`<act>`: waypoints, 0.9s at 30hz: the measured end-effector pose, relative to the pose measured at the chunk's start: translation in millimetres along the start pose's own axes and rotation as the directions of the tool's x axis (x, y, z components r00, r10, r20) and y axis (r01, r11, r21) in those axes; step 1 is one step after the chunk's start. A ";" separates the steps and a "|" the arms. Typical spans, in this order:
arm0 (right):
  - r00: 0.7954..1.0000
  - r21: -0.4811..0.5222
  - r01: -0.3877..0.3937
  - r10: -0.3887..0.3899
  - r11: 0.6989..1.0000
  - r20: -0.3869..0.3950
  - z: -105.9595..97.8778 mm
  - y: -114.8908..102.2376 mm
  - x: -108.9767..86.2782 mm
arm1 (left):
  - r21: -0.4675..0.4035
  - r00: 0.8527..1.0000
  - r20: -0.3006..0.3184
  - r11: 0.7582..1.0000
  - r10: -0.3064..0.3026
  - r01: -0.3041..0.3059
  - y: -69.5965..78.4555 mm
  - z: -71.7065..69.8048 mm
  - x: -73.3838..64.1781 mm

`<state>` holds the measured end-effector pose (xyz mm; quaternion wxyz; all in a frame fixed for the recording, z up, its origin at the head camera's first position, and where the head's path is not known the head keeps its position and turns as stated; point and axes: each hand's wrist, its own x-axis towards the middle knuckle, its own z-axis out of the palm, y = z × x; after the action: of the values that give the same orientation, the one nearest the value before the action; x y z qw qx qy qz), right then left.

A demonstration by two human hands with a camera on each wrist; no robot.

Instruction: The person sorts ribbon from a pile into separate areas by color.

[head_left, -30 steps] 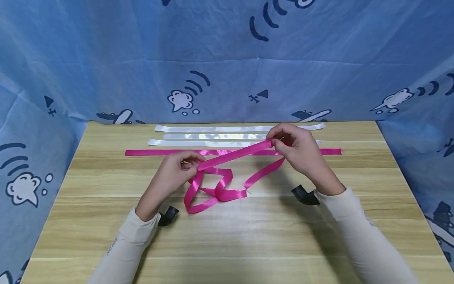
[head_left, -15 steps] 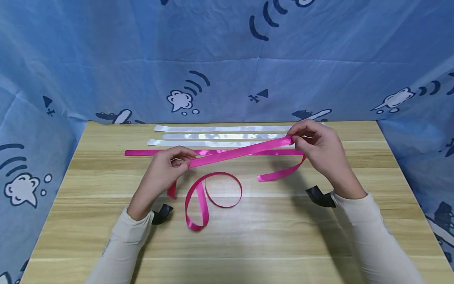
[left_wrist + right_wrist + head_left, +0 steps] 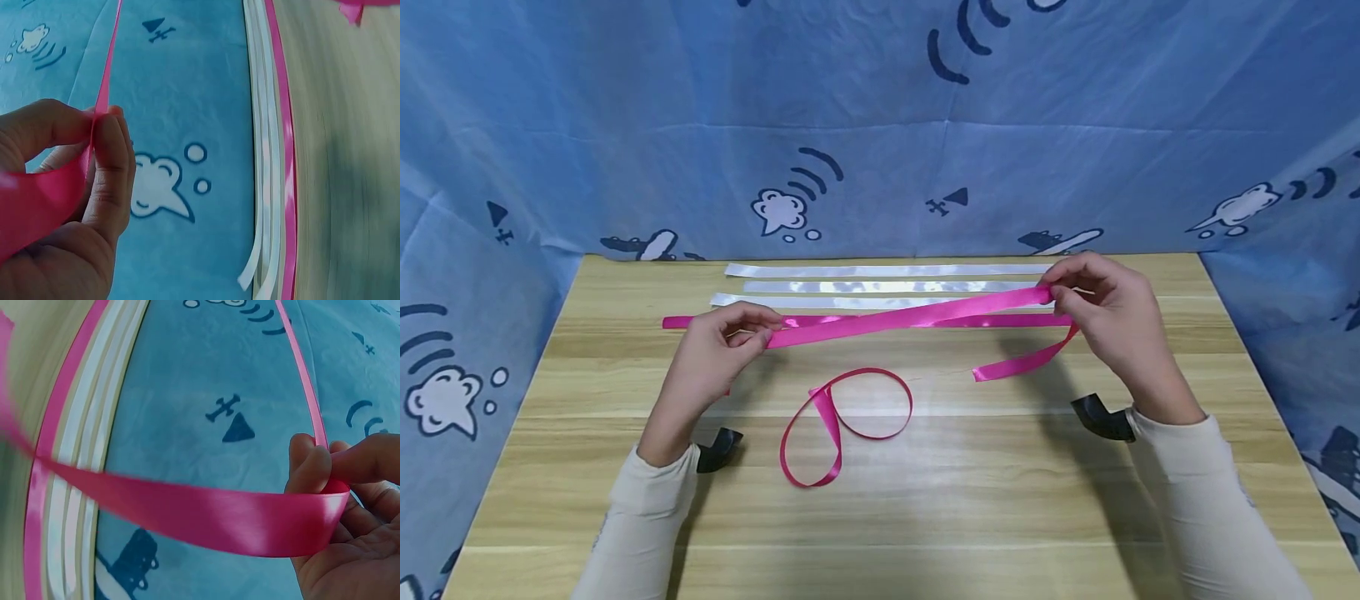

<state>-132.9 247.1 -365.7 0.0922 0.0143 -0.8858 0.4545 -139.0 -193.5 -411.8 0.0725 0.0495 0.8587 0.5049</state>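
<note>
A glossy pink ribbon point(image 3: 910, 317) is stretched in the air between two hands, its right side higher in the head view. My left hand point(image 3: 718, 358) pinches it between thumb and fingers; in the left wrist view the ribbon point(image 3: 44, 200) runs on through the grip toward the wrist. My right hand point(image 3: 1112, 325) pinches it too, and a short tail hangs from that grip toward the table. The right wrist view shows the ribbon point(image 3: 219, 515) folding round the thumb. Below, on the wood, lies a curled pink ribbon length point(image 3: 827, 417) in two loops.
Several ribbons lie in parallel rows at the table's far side: white strips point(image 3: 850, 271) and, nearest, a flat pink strip point(image 3: 1000, 321). Behind them rises a blue printed cloth point(image 3: 880, 192). Black wrist pieces point(image 3: 720, 450) sit at both cuffs.
Both hands have moved apart, left hand leftward and right hand rightward, lengthening the stretched ribbon. The tangle beneath has loosened into two loops, and the right tail has swung rightward.
</note>
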 end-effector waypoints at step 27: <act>0.993 -0.088 -0.082 0.073 0.993 -0.093 -32.6 30.8 -3.9 | -0.014 0.975 -0.221 1.000 -0.011 0.008 -26.0 -53.8 -14.9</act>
<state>-127.5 291.3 -372.5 0.1147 -0.0448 -0.9006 0.4167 -134.1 -254.8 -407.6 -0.0205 -0.0115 0.8584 0.5125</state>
